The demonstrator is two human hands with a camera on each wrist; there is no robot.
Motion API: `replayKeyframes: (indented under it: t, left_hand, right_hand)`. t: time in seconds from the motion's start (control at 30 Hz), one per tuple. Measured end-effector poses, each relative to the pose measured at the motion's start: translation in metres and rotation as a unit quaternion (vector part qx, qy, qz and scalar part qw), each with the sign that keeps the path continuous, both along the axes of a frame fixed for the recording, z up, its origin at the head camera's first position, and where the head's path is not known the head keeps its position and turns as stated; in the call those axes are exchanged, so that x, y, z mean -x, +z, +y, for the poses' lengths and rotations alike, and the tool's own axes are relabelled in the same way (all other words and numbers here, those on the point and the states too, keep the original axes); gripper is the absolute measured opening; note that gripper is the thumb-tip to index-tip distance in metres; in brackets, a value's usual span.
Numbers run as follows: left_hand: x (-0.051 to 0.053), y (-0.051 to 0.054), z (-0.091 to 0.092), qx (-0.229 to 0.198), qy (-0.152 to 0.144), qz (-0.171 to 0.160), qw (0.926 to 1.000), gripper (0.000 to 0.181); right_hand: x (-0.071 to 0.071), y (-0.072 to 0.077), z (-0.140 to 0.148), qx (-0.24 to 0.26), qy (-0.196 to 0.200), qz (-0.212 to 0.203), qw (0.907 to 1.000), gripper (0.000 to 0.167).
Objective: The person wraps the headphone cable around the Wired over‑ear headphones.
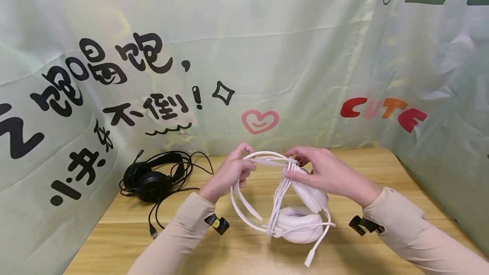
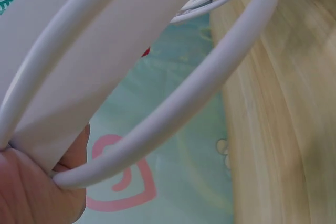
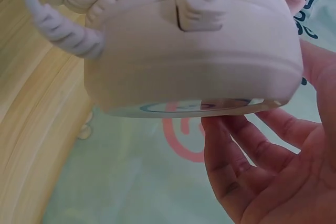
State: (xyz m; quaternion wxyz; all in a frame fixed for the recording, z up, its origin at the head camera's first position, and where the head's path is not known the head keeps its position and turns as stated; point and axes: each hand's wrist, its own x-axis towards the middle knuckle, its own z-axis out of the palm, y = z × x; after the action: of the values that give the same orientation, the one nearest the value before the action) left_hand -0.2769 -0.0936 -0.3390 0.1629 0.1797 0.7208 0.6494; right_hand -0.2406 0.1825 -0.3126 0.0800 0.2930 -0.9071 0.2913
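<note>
A white headset [image 1: 304, 234] is held up above the table, tilted, with its microphone boom [image 1: 310, 258] pointing down toward the front. White cable [image 1: 280, 196] is wound in several turns around the headset between headband and ear cups. My left hand [image 1: 228, 174] grips the headband on its far left side; in the left wrist view the fingers pinch the band's thin tubes and flat inner strap [image 2: 113, 51]. My right hand [image 1: 326, 173] holds the upper ear cup near the cable turns, and the right wrist view shows fingertips against the outer face of that ear cup [image 3: 194, 61].
A black headset [image 1: 154, 188] lies at the table's back left, its cable loosely looped and its USB plug [image 1: 153, 233] toward the front. The wooden table [image 1: 122, 232] is bordered at the back and sides by a printed fabric curtain [image 1: 298, 75].
</note>
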Motion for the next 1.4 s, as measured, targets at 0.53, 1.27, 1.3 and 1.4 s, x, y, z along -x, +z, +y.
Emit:
replayKeyframes:
  t: [0.53, 1.27, 1.3, 1.4]
  left_hand:
    - [0.019, -0.010, 0.026, 0.020, -0.005, -0.016, 0.9997, 0.025]
    - [0.047, -0.021, 0.055, 0.084, -0.002, -0.045, 0.9955, 0.035]
    - [0.048, -0.021, 0.057, 0.093, 0.003, -0.039, 0.9949, 0.036]
    - [0.050, -0.023, 0.060, 0.121, 0.015, -0.013, 0.9924, 0.037]
  right_hand:
    - [0.013, 0.000, -0.005, -0.123, -0.087, 0.060, 0.9868, 0.041]
    - [0.027, -0.014, 0.011, -0.151, -0.090, 0.029, 0.9840, 0.029]
    - [0.028, -0.015, 0.012, -0.152, -0.091, 0.027, 0.9837, 0.028]
    - [0.031, -0.018, 0.016, -0.155, -0.093, 0.024, 0.9833, 0.027]
